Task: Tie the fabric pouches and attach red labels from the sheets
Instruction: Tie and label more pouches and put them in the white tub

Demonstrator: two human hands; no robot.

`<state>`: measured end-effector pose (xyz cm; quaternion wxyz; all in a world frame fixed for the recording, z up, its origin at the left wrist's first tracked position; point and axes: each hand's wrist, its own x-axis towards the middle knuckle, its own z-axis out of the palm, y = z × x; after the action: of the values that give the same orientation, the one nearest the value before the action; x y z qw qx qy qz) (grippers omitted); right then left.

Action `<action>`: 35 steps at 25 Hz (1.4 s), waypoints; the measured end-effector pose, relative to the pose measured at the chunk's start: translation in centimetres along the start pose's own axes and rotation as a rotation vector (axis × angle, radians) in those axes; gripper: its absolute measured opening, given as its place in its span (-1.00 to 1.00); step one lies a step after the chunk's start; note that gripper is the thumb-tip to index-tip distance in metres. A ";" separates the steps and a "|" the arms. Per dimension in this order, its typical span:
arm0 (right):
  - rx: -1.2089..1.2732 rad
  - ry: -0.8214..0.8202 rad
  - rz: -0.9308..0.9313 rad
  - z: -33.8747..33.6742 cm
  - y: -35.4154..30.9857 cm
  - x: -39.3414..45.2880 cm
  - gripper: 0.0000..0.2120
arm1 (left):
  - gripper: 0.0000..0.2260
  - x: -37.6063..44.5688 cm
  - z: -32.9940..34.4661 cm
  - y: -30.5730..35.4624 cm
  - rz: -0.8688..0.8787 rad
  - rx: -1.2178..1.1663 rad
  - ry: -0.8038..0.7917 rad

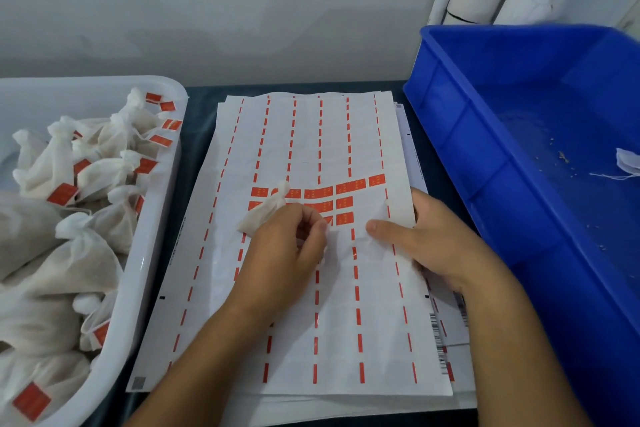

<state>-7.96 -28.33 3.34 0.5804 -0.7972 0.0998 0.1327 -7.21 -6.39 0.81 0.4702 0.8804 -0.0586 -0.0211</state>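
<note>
Blue bin [485, 135], right, tilted. White tub [152, 253], left, holding tied pouches [86, 253] with red tags. Label sheet [311, 305], centre tabletop; few red labels [349, 187] remaining. Right hand [429, 239]: fingers flat, pressing sheet. Left hand [287, 246]: curled around small pouch [266, 211], apparently pinching a label.

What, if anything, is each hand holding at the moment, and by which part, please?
The left hand grips a small fabric pouch by its lower body. The right hand holds nothing; it presses flat on the label sheet.
</note>
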 end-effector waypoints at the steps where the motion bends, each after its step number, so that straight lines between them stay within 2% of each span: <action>1: -0.061 0.050 0.020 -0.2 0.1 0.1 -0.65 | -0.87 -0.1 0.0 0.1 -0.006 -0.011 0.005; 6: -0.347 0.185 0.018 -0.2 -0.2 0.0 -0.43 | -0.92 -0.6 -0.4 0.7 0.054 -0.051 0.062; 9: -0.583 0.264 0.032 -0.2 -0.9 -0.4 -0.26 | -0.82 -0.7 -1.0 1.3 0.112 -0.120 0.124; 10: -0.663 0.327 0.010 -0.1 -1.2 -0.5 -0.26 | -0.81 -0.6 -1.1 1.3 0.125 -0.123 0.145; 12: -0.713 0.427 -0.129 0.6 -2.4 -0.8 -0.42 | -0.84 -0.5 -1.4 1.1 0.146 -0.070 0.173; 13: -0.657 0.398 -0.213 1.1 -3.3 -0.9 -0.54 | -0.85 -0.4 -1.5 1.0 0.159 -0.021 0.184; 15: -0.460 0.178 -0.295 2.6 -5.1 -0.6 -0.78 | -0.81 -0.2 -1.9 0.7 0.210 0.078 0.204; 17: -0.332 -0.013 -0.305 4.2 -5.9 0.2 -0.90 | -0.73 0.1 -2.4 0.3 0.271 0.144 0.221; 18: -0.293 -0.038 -0.312 4.9 -6.0 0.6 -0.93 | -0.70 0.2 -2.6 0.1 0.286 0.157 0.231; 23: -0.089 0.080 -0.341 6.6 -4.4 2.0 -0.95 | -0.67 0.5 -2.9 -0.6 0.289 0.184 0.280; 27: 0.037 0.278 -0.307 7.2 -2.8 2.6 -0.90 | -0.59 1.0 -3.1 -1.6 0.093 0.172 0.371; 31: 0.116 0.410 -0.266 7.2 -2.1 3.0 -0.85 | -0.42 1.5 -3.0 -2.3 -0.012 0.398 0.238; 35: 0.113 0.410 -0.275 7.5 -2.0 3.1 -0.85 | -0.55 2.0 -2.4 -2.0 0.025 0.290 0.242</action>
<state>-5.13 -20.62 1.99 0.6042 -0.7799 0.1132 -0.1176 -4.87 -3.59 0.51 0.3423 0.9342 -0.0150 0.0993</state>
